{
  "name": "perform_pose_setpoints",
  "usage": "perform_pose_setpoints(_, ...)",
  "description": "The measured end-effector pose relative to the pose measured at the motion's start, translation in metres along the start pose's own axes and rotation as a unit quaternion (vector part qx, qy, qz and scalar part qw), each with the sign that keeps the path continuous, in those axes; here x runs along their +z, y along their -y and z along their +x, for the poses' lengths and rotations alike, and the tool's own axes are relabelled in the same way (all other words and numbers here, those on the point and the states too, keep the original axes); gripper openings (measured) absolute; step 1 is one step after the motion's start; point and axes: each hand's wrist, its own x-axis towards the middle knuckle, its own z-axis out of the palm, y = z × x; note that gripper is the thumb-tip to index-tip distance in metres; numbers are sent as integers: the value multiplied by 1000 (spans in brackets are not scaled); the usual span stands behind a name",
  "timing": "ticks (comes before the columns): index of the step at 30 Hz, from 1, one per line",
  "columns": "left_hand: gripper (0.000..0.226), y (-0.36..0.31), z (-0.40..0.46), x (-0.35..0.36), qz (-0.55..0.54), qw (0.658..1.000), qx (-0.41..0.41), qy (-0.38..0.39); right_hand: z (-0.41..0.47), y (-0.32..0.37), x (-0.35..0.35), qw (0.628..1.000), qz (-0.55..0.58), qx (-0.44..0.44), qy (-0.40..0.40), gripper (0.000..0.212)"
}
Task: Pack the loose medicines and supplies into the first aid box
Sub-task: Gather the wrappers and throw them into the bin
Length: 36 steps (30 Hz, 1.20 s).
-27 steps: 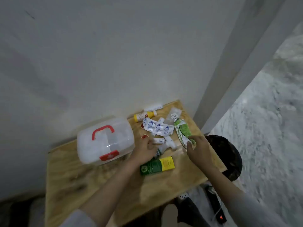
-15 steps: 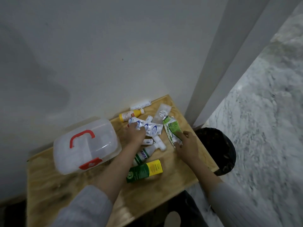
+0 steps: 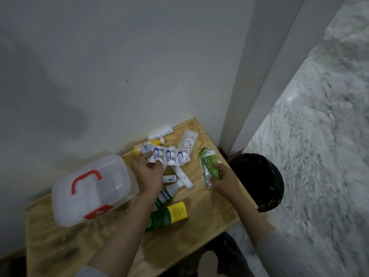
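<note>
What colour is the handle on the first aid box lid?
Red, on the handle of the translucent white first aid box; head view.

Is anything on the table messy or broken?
Nothing looks broken or spilled. The medicines are just scattered loose on the table, and the first aid box is shut. The left hand pinches a strip of white packets; the right hand holds a crinkled green packet.

The first aid box [image 3: 91, 188] is set on the counter [image 3: 199, 232], against the wall. Right of the box a strip of sachets [image 3: 169, 155] is held up, with a bottle [image 3: 147, 147] behind it. Farther right a foil packet [image 3: 207, 168] is found. A carton [image 3: 166, 216] is laid right of the box, nearer the counter's front edge.
</note>
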Motion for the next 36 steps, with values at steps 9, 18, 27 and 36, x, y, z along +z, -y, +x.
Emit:
perform_pose_setpoints(9,36,-45,-57,82,-29,984,127,124,-11,-53,-61,984,94,73,-132,39)
perform_pose_setpoints(18,32,-49,-105,229,149,916,191,319,12,-144,-111,952,126,220,-173,34)
perform_pose_setpoints(27,6,-16,-123,304,293,793,157,510,41,-203,-128,951,66,278,-119,34)
perform_pose_setpoints(36,44,11,-111,292,348,763,87,538,35,-207,-124,954,36,281,-92,45)
